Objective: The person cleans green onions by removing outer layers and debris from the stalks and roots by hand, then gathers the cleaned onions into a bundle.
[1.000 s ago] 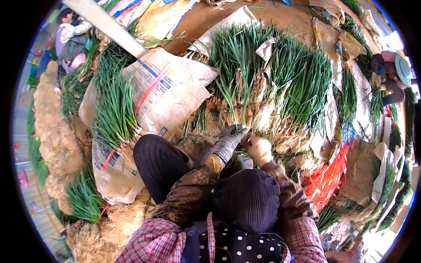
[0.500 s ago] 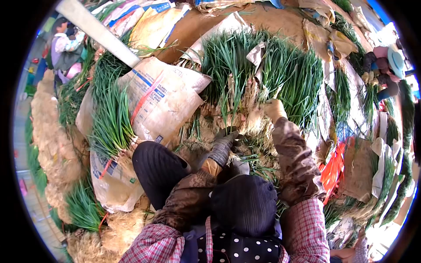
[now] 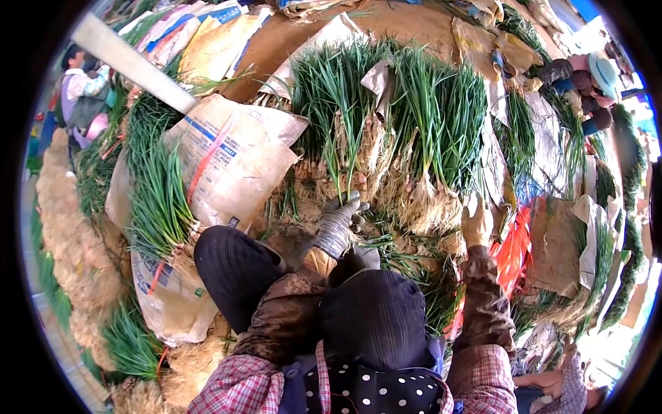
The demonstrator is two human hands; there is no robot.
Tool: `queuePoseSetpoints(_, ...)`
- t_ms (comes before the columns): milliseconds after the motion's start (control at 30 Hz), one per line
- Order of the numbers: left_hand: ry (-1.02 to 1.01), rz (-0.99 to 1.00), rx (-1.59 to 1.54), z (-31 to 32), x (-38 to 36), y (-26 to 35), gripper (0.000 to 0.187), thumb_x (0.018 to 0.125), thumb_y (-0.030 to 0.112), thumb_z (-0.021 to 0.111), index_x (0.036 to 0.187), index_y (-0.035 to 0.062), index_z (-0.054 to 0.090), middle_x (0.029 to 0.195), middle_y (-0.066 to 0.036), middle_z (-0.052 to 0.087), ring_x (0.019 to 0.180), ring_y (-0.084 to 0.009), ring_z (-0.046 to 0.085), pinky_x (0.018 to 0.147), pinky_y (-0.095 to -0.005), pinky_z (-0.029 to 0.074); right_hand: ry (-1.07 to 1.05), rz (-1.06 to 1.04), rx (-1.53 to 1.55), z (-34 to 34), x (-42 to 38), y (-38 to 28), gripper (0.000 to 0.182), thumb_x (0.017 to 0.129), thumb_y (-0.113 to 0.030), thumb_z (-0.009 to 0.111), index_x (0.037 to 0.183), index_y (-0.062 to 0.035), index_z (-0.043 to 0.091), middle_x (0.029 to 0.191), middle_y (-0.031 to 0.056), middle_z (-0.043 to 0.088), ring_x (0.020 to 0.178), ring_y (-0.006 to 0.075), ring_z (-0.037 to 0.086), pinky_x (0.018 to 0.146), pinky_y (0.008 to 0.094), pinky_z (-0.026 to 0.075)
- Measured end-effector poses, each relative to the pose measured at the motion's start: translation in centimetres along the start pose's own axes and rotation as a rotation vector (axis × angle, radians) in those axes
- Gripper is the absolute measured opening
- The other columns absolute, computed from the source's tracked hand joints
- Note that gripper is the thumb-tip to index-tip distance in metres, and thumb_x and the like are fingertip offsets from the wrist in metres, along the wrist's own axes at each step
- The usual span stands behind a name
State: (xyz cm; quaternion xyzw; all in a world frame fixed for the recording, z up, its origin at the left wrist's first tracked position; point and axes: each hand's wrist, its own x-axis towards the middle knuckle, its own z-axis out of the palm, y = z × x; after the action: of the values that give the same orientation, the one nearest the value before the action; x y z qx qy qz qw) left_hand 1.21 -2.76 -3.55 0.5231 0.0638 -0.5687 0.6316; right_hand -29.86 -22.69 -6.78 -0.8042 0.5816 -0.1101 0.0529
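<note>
My left hand (image 3: 339,222), in a grey glove, is closed around the lower ends of a few long green onion stalks (image 3: 339,162) in front of the upright row. My right hand (image 3: 477,222), in a pale glove, has its fingers stretched out and holds nothing visible. It is just left of the red plastic strips (image 3: 514,252), at the right end of the row. Between and beyond my hands stand green onion bunches (image 3: 441,110), with pale roots (image 3: 424,203) towards me. A whitish scrap (image 3: 378,84) lies among the leaves.
A printed sack (image 3: 238,162) lies left of the row, beside another onion bunch (image 3: 158,186). A pale beam (image 3: 134,62) crosses the upper left. One person (image 3: 86,96) is at the far left; another, in a light blue hat (image 3: 604,74), is at the upper right.
My right hand has left the roots at the row and moved right and nearer to me, beside the red strips. My left hand still holds the stalks. The whole view has shifted slightly.
</note>
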Motion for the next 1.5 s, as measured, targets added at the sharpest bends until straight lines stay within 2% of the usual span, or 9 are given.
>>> queuePoseSetpoints(167, -0.063, -0.003, 0.035, 0.9, 0.5, -1.5, 0.029, 0.086, 0.010, 0.063, 0.114, 0.0047, 0.058, 0.085, -0.014, 0.069, 0.050, -0.0129, 0.057, 0.042, -0.0261, 0.045, -0.019, -0.218, 0.261, -3.6, -1.3, -11.3, 0.025, 0.089, -0.017, 0.056, 0.113, -0.0112, 0.056, 0.080, 0.0065, 0.067, 0.058, 0.0155, 0.061, 0.051, 0.0321, 0.051)
queuePoseSetpoints(300, -0.063, -0.035, 0.127, 2.9, 0.5, -2.7, 0.027, 0.086, 0.013, 0.064, 0.112, 0.0056, 0.059, 0.082, -0.010, 0.068, 0.053, -0.0136, 0.058, 0.044, -0.0244, 0.044, -0.275, -0.029, -0.073, 0.2, 1.8, -14.4, 0.025, 0.090, -0.035, 0.055, 0.088, -0.0108, 0.061, 0.081, 0.0088, 0.067, 0.061, 0.0179, 0.059, 0.063, 0.0368, 0.051)
queuePoseSetpoints(600, -0.078, 0.073, 0.542, 5.1, 1.0, -3.5, 0.029, 0.075, 0.016, 0.078, 0.095, 0.0010, 0.065, 0.077, -0.004, 0.066, 0.063, -0.0124, 0.057, 0.054, -0.0272, 0.048, -0.315, -0.428, 0.521, -3.5, -7.6, -15.0, 0.017, 0.087, -0.027, 0.064, 0.084, -0.0097, 0.065, 0.057, 0.0069, 0.061, 0.043, 0.0195, 0.056, 0.047, 0.0329, 0.050)
queuePoseSetpoints(733, -0.044, 0.020, 0.657, 5.5, 0.2, -3.9, 0.030, 0.075, 0.019, 0.077, 0.092, -0.0018, 0.064, 0.074, -0.008, 0.066, 0.060, -0.0144, 0.057, 0.055, -0.0291, 0.048, -0.383, -0.123, 0.380, -2.6, -6.5, -14.8, 0.043, 0.092, -0.047, 0.051, 0.097, -0.0061, 0.062, 0.073, 0.0160, 0.066, 0.064, 0.0280, 0.064, 0.060, 0.0375, 0.053)
queuePoseSetpoints(867, -0.061, 0.094, 0.423, 4.7, 2.1, -6.7, 0.023, 0.080, 0.015, 0.072, 0.092, -0.0028, 0.064, 0.071, -0.007, 0.065, 0.057, -0.0144, 0.058, 0.052, -0.0293, 0.047, -0.511, 0.109, 0.676, -0.8, -3.1, -17.3, 0.032, 0.089, -0.031, 0.063, 0.098, -0.0007, 0.068, 0.079, 0.0120, 0.068, 0.067, 0.0169, 0.062, 0.062, 0.0297, 0.052)
queuePoseSetpoints(1000, -0.014, 0.063, 0.352, 6.0, 0.1, -3.9, 0.016, 0.082, 0.012, 0.070, 0.094, 0.0016, 0.066, 0.074, -0.003, 0.065, 0.058, -0.0106, 0.057, 0.052, -0.0244, 0.046, -0.506, 0.526, 1.491, 1.5, -3.0, -17.8, 0.028, 0.090, -0.027, 0.063, 0.089, 0.0005, 0.069, 0.067, 0.0091, 0.065, 0.053, 0.0129, 0.057, 0.052, 0.0245, 0.047)
queuePoseSetpoints(1133, -0.059, 0.026, 0.109, 6.7, -0.9, -3.4, 0.014, 0.084, 0.011, 0.068, 0.095, 0.0034, 0.066, 0.069, -0.002, 0.064, 0.051, -0.0100, 0.054, 0.046, -0.0243, 0.043, -0.157, 0.686, 1.226, 0.6, 0.1, -16.2, 0.023, 0.094, -0.022, 0.056, 0.083, -0.0037, 0.065, 0.065, 0.0072, 0.065, 0.044, 0.0099, 0.054, 0.038, 0.0258, 0.046)
queuePoseSetpoints(1333, -0.056, -0.014, 0.368, 5.7, 0.2, -3.3, 0.020, 0.083, 0.011, 0.068, 0.099, 0.0006, 0.065, 0.059, -0.003, 0.057, 0.046, -0.0126, 0.051, 0.043, -0.0273, 0.041, -0.438, 0.531, 0.506, -0.8, 8.2, -16.8, 0.034, 0.090, -0.033, 0.060, 0.105, -0.0035, 0.065, 0.082, 0.0093, 0.070, 0.068, 0.0138, 0.066, 0.064, 0.0266, 0.055)
queuePoseSetpoints(1500, 0.015, -0.008, 0.369, 5.5, 0.2, -2.9, 0.014, 0.080, 0.012, 0.071, 0.090, 0.0033, 0.066, 0.063, 0.000, 0.060, 0.048, -0.0119, 0.050, 0.046, -0.0266, 0.041, -0.430, 0.319, 0.411, 5.5, 7.8, -14.6, 0.020, 0.089, -0.023, 0.063, 0.096, -0.0052, 0.068, 0.078, 0.0074, 0.069, 0.056, 0.0109, 0.061, 0.048, 0.0233, 0.050)
